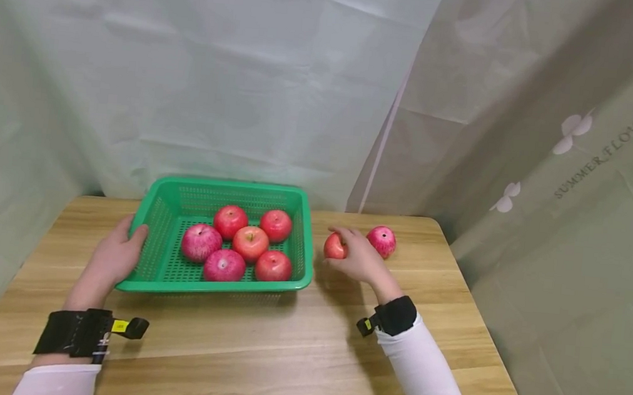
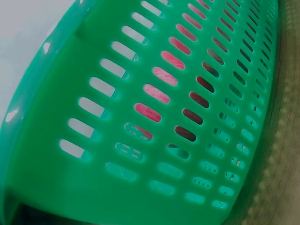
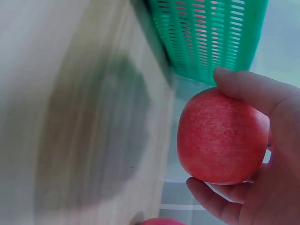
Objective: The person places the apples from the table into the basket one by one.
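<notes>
My right hand (image 1: 358,256) grips a red apple (image 3: 222,136) between thumb and curled fingers, just to the right of the green basket (image 1: 212,290). In the right wrist view this apple is raised over the table, its shadow falling on the wood. At the basket's left end, my left hand (image 1: 115,254) holds the rim with the thumb over it; the other fingers are hidden. Several red apples, among them a paler one (image 1: 250,244) in the middle, lie in the basket's right part. Another apple (image 1: 382,241) sits on the table just beyond my right hand.
The wooden table (image 1: 256,368) ends at a back edge close behind the basket. A pale cloth curtain (image 1: 220,76) hangs behind it and along both sides. Through the slots of the basket wall (image 2: 98,187), the left wrist view shows apples inside.
</notes>
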### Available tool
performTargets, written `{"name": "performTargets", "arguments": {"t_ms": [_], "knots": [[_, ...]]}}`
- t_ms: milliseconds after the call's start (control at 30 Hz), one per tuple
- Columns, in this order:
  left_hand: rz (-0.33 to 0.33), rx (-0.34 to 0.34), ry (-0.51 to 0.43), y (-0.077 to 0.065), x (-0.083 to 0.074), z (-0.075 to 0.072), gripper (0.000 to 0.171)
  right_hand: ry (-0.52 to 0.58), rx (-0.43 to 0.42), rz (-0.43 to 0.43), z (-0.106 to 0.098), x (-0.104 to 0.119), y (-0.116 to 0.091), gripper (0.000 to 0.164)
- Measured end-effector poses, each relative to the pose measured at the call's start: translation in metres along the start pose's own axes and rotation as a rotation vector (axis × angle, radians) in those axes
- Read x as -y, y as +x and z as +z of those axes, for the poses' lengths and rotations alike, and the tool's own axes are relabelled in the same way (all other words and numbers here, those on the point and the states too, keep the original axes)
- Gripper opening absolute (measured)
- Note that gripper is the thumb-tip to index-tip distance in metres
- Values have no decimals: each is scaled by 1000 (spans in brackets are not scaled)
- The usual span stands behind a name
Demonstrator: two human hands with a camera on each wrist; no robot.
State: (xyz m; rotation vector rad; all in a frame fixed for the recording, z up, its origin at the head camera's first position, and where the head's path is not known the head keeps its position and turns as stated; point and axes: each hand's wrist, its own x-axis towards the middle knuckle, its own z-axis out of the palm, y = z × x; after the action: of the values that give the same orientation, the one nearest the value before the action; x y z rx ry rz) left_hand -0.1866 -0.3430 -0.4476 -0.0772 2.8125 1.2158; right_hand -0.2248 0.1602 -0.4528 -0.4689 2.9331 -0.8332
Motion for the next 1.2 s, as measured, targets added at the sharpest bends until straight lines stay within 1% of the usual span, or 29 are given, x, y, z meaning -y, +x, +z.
{"name": "performTargets", "arguments": {"t_ms": [200,367,533,667,900,1067,1200], "knots": [[-4,9,-22,-2,-1,-1,73,11,-45,-1,-11,8,2,80],[1,5,-30,-3,-2,0,71,12,-87,19,-19,18,4,78],[15,-3,-16,-2,-3,0,70,33,-108,16,-26,30,6,76],[20,-9,-5,-1,-2,1,69,30,-117,2,-29,40,8,77],[22,-11,-12,-2,-1,0,69,58,-116,-20,-27,57,11,80],[18,-9,-11,-2,0,0,70,88,-109,-54,-20,72,14,86],[18,-8,-16,-1,0,1,70,121,-81,-85,-12,88,17,88]]}}
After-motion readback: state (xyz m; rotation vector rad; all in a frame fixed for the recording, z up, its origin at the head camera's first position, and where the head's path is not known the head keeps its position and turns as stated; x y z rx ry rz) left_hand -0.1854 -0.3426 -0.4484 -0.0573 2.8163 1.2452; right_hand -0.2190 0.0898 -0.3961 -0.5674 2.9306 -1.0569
